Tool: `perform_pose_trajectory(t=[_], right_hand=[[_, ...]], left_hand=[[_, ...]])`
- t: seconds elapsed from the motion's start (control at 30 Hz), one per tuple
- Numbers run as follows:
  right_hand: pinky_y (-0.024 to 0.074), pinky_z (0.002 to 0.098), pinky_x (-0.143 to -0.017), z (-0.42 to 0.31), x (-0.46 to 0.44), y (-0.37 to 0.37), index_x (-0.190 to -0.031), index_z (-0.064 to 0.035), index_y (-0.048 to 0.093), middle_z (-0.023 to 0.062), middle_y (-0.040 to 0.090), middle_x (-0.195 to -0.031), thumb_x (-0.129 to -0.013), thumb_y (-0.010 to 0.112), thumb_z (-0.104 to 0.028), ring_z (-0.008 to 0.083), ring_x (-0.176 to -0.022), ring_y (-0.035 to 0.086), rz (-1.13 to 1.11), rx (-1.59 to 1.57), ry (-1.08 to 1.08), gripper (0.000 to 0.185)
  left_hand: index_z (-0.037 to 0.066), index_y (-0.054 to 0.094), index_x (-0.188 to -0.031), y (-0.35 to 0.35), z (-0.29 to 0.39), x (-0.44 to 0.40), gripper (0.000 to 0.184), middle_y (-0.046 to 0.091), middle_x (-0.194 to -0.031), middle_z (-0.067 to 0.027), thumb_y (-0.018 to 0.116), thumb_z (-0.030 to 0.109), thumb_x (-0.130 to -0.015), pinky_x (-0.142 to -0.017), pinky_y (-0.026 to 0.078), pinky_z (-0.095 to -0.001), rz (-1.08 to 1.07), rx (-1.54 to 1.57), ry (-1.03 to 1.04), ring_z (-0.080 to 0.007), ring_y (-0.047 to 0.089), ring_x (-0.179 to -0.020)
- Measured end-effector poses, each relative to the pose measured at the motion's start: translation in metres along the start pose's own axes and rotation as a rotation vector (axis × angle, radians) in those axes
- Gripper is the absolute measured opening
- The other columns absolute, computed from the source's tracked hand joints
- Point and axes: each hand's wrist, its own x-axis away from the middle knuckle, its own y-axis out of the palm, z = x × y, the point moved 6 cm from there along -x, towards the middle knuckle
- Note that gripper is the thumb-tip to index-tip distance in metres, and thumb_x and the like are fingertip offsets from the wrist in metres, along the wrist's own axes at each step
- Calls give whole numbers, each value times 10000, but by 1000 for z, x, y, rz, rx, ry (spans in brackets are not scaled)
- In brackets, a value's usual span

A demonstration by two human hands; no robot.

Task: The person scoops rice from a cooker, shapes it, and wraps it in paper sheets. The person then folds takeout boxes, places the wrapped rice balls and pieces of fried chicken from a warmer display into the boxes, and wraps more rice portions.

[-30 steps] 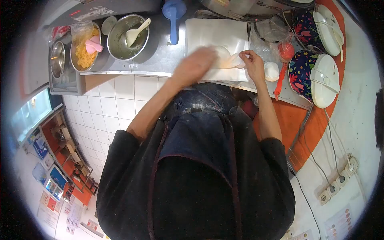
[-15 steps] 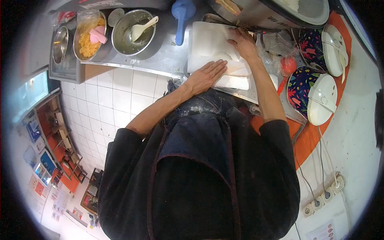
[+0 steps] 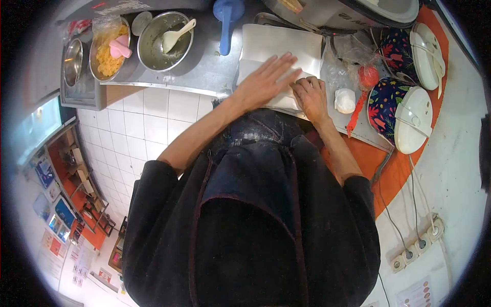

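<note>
A stack of white wrapping paper (image 3: 281, 43) lies on the metal counter in front of me. My left hand (image 3: 266, 79) is over its near left part, palm down, fingers stretched out and slightly apart. Beside it, at the near right edge of the sheets, my right hand (image 3: 310, 97) has its fingers bent and closed on the paper. Whatever lies beneath the hands is hidden. To the right of my right hand sits a small white rounded bundle (image 3: 344, 101).
At left stand a steel bowl (image 3: 162, 56) with a white scoop, and a bowl of yellow shredded food (image 3: 108, 64) with a pink scoop. A blue handled tool (image 3: 225, 30) lies behind. Patterned pots (image 3: 382, 107) and a red-tied plastic bag (image 3: 367, 77) are at right.
My right hand has come from the far right of the paper back to its near edge, its fingers now curled. My left hand has lifted slightly. The white bundle shows more fully.
</note>
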Motion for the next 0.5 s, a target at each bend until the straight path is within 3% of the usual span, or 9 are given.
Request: perform_pose_trajectory(t=[0.07, 0.1, 0.2, 0.3, 0.33, 0.4, 0.43, 0.47, 0.5], right_hand=[[438, 398, -868, -8, 3, -7, -1002, -69, 720, 33, 640, -1008, -842, 684, -145, 241, -968, 570, 100, -22, 16, 180], [438, 398, -868, -10, 8, -9, -1002, -69, 720, 33, 640, -1008, -842, 684, -145, 241, -968, 570, 105, -15, 23, 180], [447, 404, -852, -15, 21, -9, -1041, -49, 708, 65, 638, -942, -876, 691, -158, 260, -931, 575, 35, -116, 78, 198], [458, 416, -801, 27, 29, -34, -1142, 11, 642, 138, 637, -839, -918, 705, -203, 286, -835, 597, 471, -305, 695, 316], [458, 416, -801, 27, 19, -35, -1142, 11, 642, 138, 637, -839, -918, 705, -203, 286, -835, 597, 468, -305, 701, 316], [458, 421, -800, 37, 19, -17, -1177, 0, 615, 166, 630, -874, -917, 706, -187, 305, -827, 596, 334, -654, 1056, 333], [455, 439, -857, 40, 23, -6, -1232, -39, 597, 192, 626, -1001, -917, 701, -184, 322, -961, 601, 64, -649, 1072, 362], [455, 439, -857, 48, 36, 2, -1232, -39, 597, 192, 626, -1001, -917, 701, -184, 322, -961, 601, 74, -650, 1078, 362], [447, 445, -887, 50, 44, 4, -1238, -53, 602, 197, 616, -1071, -908, 707, -184, 329, -1030, 585, 135, -393, 876, 370]], left_hand=[[162, 398, -1530, 26, -20, -9, 691, 306, -1636, -101, 663, 288, -905, -1260, 223, -478, -119, -139, 0, -289, 247, -1532], [179, 364, -1555, 36, -25, -6, 665, 281, -1649, -93, 600, 362, -961, -1268, 208, -461, -200, -118, 45, -277, 226, -1538], [193, 318, -1580, 67, -38, 13, 628, 253, -1662, -86, 506, 396, -1016, -1272, 208, -440, -234, -90, 115, -262, 226, -1538], [178, 276, -1595, 67, -40, 20, 621, 234, -1669, -80, 439, 416, -1044, -1277, 203, -422, -276, -238, 161, -250, 232, -1536], [178, 276, -1595, 69, -39, 23, 621, 234, -1669, -80, 439, 416, -1044, -1277, 203, -422, -279, -233, 164, -250, 232, -1536], [149, 252, -1598, 70, -39, 27, 629, 224, -1672, -84, 437, 401, -1052, -1276, 209, -425, -264, -64, 125, -259, 235, -1535], [149, 252, -1598, 69, -41, 29, 629, 224, -1672, -84, 437, 401, -1052, -1276, 209, -425, -264, -67, 136, -259, 235, -1535], [135, 255, -1594, 67, -42, 32, 622, 229, -1670, -89, 436, 387, -1056, -1274, 215, -424, -274, -27, 115, -261, 240, -1533], [122, 259, -1591, 65, -42, 38, 615, 233, -1667, -95, 435, 373, -1059, -1273, 220, -424, -286, 17, 91, -264, 245, -1531]])
